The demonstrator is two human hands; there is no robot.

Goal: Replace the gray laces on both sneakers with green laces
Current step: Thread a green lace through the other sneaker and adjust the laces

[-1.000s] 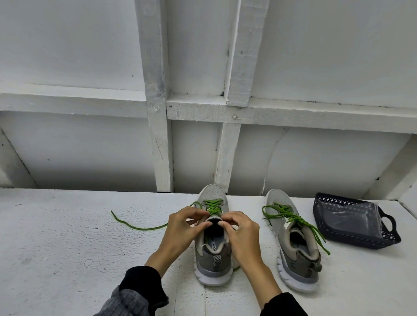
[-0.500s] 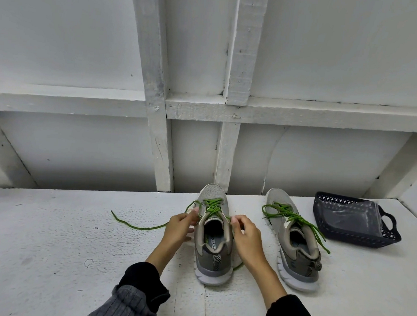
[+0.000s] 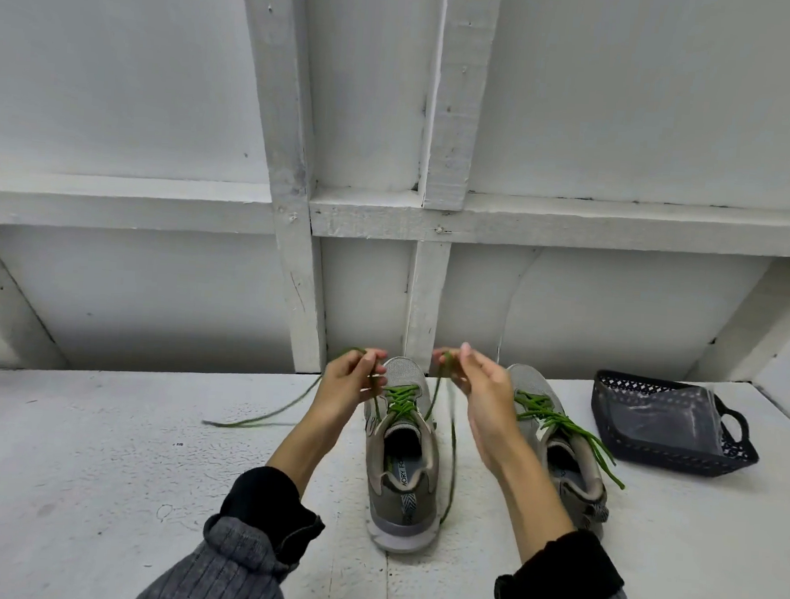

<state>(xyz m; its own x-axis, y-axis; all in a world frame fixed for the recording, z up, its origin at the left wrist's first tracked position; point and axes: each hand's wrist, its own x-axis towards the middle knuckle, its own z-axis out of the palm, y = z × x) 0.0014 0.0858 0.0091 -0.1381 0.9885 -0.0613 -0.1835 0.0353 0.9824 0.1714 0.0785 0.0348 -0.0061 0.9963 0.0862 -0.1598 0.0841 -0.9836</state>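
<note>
Both hands raised over the toe of the near sneaker (image 3: 400, 458), which stands mid-table, heel toward the person, long axis running front to back. Left hand (image 3: 347, 385) pinches one end of the green lace (image 3: 398, 395); right hand (image 3: 475, 389) pinches the other. Strands rise from the top eyelets to the hands, so any tightening pull runs up and outward, one hand per side. Left tail trails toward the table's left edge, motion-blurred. Second sneaker (image 3: 556, 446), already green-laced, sits just right, partly hidden by the right forearm. Dark basket (image 3: 674, 428) near right edge; contents unclear. No gray laces discernible.
</note>
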